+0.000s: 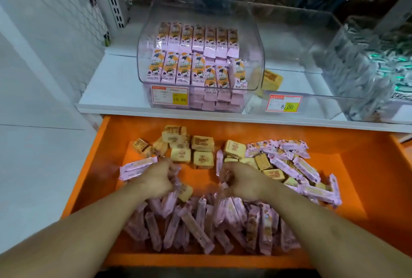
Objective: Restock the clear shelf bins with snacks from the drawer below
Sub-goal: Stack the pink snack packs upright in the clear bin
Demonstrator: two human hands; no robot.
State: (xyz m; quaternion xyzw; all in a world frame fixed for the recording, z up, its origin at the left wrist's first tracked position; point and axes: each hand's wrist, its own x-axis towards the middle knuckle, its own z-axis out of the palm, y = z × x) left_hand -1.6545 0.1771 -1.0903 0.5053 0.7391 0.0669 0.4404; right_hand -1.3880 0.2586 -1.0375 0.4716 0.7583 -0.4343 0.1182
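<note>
An open orange drawer (356, 188) holds several pink snack bars (196, 226) heaped at its front and more pink bars (305, 168) at the right, with yellow square snack packs (201, 144) at the back. My left hand (156, 180) is curled around pink bars at the heap's left. My right hand (243, 182) is curled around pink bars at the heap's middle. On the white shelf above stands a clear bin (259, 39) filled with rows of pink bars. Beside it a second clear bin (316, 86) holds one yellow pack (270, 79).
A third clear bin (365, 72) with silvery packets stands at the right of the shelf. Price tags (170, 97) hang on the bin fronts. The white shelf edge (156, 111) overhangs the drawer's back. A wire mesh panel (44, 10) stands at the left.
</note>
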